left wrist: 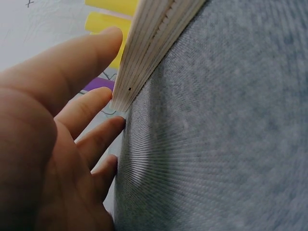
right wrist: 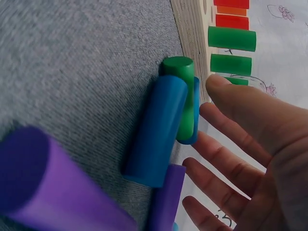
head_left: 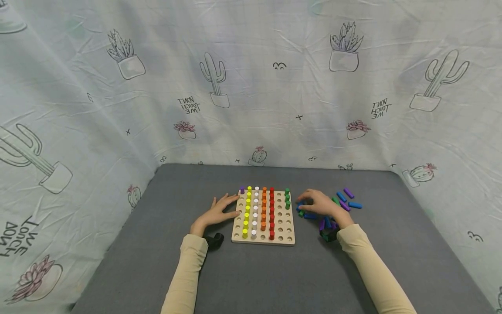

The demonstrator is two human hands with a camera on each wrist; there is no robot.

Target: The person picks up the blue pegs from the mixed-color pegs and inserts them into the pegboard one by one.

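Observation:
A wooden pegboard point(head_left: 263, 242) lies on the table, with columns of yellow pegs point(head_left: 247, 209), white pegs point(head_left: 255, 208), orange pegs point(head_left: 264, 210) and red pegs point(head_left: 272, 210) standing in it. Three green pegs point(head_left: 287, 198) fill the far end of its right column, and one purple peg point(head_left: 242, 190) its far left corner. Spread fingers of my left hand point(head_left: 213, 214) rest at the board's left edge point(left wrist: 144, 48). Beside its right edge, my right hand point(head_left: 320, 203) reaches over loose pegs, fingers apart and holding nothing. Nearest it lie a blue peg point(right wrist: 156, 130) and a green peg point(right wrist: 185, 98).
More loose pegs lie right of the board, among them a blue peg point(head_left: 355, 205) and a purple peg point(head_left: 348, 192) beyond my right hand. Another purple peg point(right wrist: 62, 183) is close to the right wrist camera. A patterned cloth point(head_left: 251, 87) hangs behind the grey table point(head_left: 274, 279).

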